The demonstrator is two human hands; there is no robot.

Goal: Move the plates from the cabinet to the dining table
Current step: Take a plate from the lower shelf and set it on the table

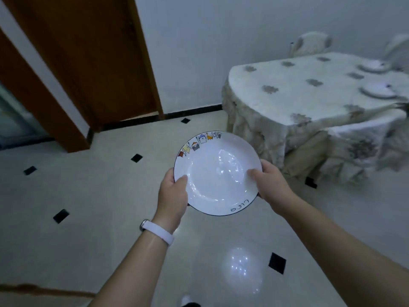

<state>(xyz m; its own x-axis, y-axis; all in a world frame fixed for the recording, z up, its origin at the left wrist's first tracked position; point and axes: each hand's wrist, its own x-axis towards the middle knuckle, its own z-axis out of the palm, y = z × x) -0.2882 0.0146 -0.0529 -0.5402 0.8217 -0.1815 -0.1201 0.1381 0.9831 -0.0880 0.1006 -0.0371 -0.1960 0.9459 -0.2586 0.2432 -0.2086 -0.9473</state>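
I gripped the white plate [218, 172] with left hand [172, 191] and right hand [271, 185] clamping opposite rims, the dining table [287, 94] lying at two o'clock, nearer my right.

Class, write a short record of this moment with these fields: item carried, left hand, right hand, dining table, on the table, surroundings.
Item carried: white plate with cartoon border, over the tiled floor
Left hand: grips the plate's left rim, thumb on top
Right hand: grips its right rim, thumb on top
Dining table: ahead right, under a floral cloth
On the table: near plate and far plate, both blurred
Surroundings: brown door at left
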